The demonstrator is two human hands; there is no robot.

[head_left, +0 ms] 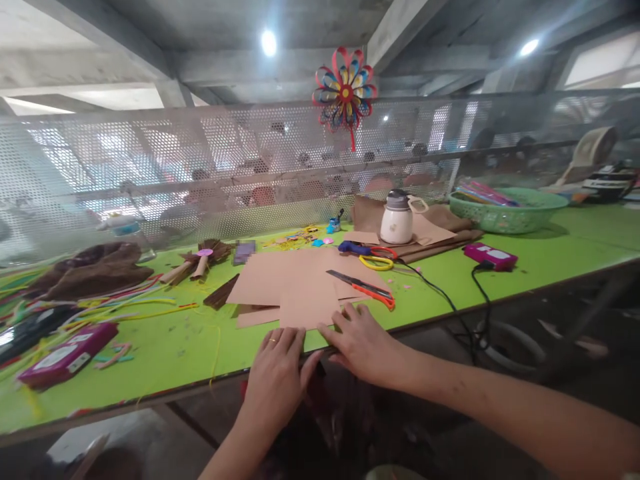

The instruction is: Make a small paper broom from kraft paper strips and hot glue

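Several brown paper sheets [280, 273] lie overlapping on the lime-green tabletop, the front one reaching the near edge. My left hand [280, 360] rests at that edge, its fingers laid together on the paper's left corner and the thumb stretched to the side. Beside it, my right hand [363, 340] has its fingers spread on the paper's right corner. Neither hand visibly grips anything. A cutter knife [373, 292] with an orange handle lies on the sheets just beyond my right hand. Behind it are scissors [377, 263] with yellow and red handles.
Magenta devices lie on the left [70, 355] and right [490, 257], the right one with a black cable. A white flask [397, 223] stands behind on brown material. A green basket [510, 212] is at the back right. Colourful strips [135, 305] and brown cloth [95, 270] lie left.
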